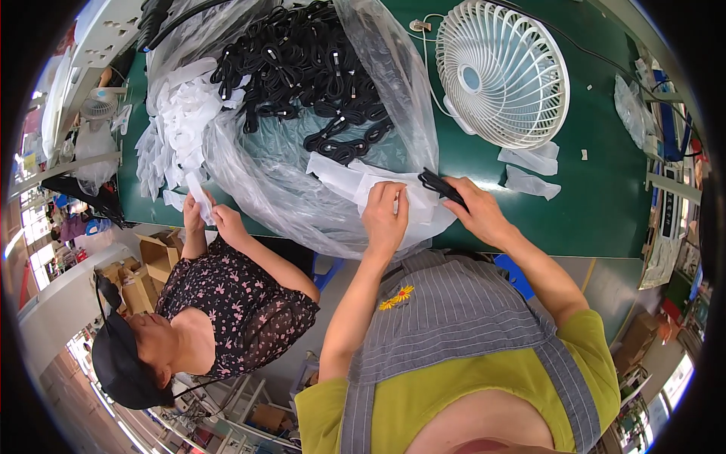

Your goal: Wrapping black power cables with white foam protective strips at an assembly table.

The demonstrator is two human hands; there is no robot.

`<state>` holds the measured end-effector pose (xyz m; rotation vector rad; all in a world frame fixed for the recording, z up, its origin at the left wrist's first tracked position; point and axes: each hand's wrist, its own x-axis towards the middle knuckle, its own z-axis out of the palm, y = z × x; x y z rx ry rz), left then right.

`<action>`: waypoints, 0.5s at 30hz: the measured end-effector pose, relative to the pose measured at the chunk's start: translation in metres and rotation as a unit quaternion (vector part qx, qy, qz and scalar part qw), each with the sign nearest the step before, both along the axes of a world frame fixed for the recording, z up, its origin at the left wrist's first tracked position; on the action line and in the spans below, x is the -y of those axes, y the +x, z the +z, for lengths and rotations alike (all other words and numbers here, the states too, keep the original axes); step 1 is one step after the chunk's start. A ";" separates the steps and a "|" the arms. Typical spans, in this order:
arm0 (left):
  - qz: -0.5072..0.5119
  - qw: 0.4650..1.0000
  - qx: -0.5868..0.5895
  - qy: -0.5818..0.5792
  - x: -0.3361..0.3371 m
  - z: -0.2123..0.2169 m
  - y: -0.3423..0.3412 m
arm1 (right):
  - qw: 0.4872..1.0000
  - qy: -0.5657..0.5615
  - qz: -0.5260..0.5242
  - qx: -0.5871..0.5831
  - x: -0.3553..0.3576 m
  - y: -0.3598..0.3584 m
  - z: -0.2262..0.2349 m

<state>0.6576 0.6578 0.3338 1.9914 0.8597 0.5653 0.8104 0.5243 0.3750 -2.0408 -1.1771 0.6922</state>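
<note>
My right hand (478,212) grips a coiled black cable (441,185) in closed fingers. My left hand (386,218) pinches a white plastic sleeve (363,184) on the green tabletop (597,204).

The person is wearing a yellow-green short-sleeved top, its sleeves ending above the elbows at about five and seven o'clock in the view. Over it they are wearing a grey apron (446,318) with thin pale pinstripes, its straps running down toward six o'clock over both shoulders. A small yellow and orange flower motif (396,297) is showing on the bib, toward nine o'clock of its middle. Both forearms are bare, and no rings or watch are showing.
</note>
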 end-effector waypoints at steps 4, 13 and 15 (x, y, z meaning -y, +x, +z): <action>-0.018 0.999 0.002 0.047 0.000 -0.002 0.000 | 0.992 -0.066 0.101 0.046 0.013 0.009 0.020; -0.037 0.991 -0.018 0.124 0.002 0.000 0.005 | 0.991 0.012 0.109 0.083 0.017 0.007 0.025; -0.038 0.992 -0.010 0.121 0.002 0.003 0.006 | 0.992 0.011 0.108 0.056 0.018 0.006 0.024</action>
